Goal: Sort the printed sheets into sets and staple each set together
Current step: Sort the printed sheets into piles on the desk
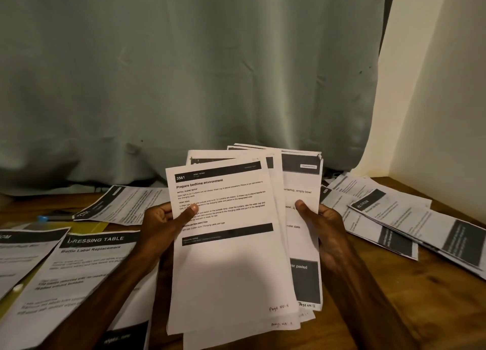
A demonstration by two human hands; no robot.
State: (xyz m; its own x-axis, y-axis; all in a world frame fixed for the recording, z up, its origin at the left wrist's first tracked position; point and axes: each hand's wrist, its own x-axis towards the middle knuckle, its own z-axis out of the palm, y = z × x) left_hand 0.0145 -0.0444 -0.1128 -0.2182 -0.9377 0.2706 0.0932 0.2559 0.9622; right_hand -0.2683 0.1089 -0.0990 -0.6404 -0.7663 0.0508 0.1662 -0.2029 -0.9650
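Both hands grip sheets; wooden table.

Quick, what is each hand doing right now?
Left hand: closed on the front sheet of the fanned stack.
Right hand: closed on the sheets behind.

Both hands, left and right, raised, thumbs forward, fingers closed.

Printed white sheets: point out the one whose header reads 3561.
The front white sheet titled "Prepare bedtime environment", in the fanned stack, pinched by the left hand; the others show different headers.
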